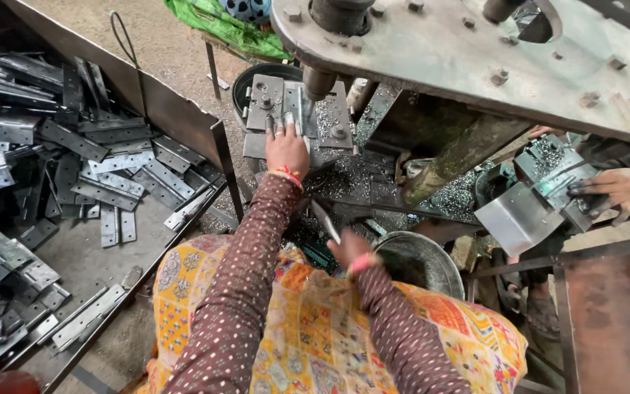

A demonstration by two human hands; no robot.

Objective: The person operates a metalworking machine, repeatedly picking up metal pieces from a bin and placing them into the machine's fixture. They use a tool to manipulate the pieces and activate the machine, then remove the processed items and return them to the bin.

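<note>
My left hand (286, 146) reaches forward onto the die block (267, 98) of a press machine, its fingertips pressing a small metal piece (288, 120) against the die below the ram (318, 82). Lower down, over my lap, my right hand (349, 249) is closed around a thin metal strip (326, 221) that points up and to the left. Both arms wear brown dotted sleeves and wrist bangles. A yellow patterned cloth (315, 328) covers my lap.
A tray (82, 255) on the left holds several flat metal hinge plates (103, 182). Metal shavings (351, 175) litter the press bed. A round metal bowl (421, 259) sits beside my right hand. Another person's hand (617, 188) works at a second die on the right.
</note>
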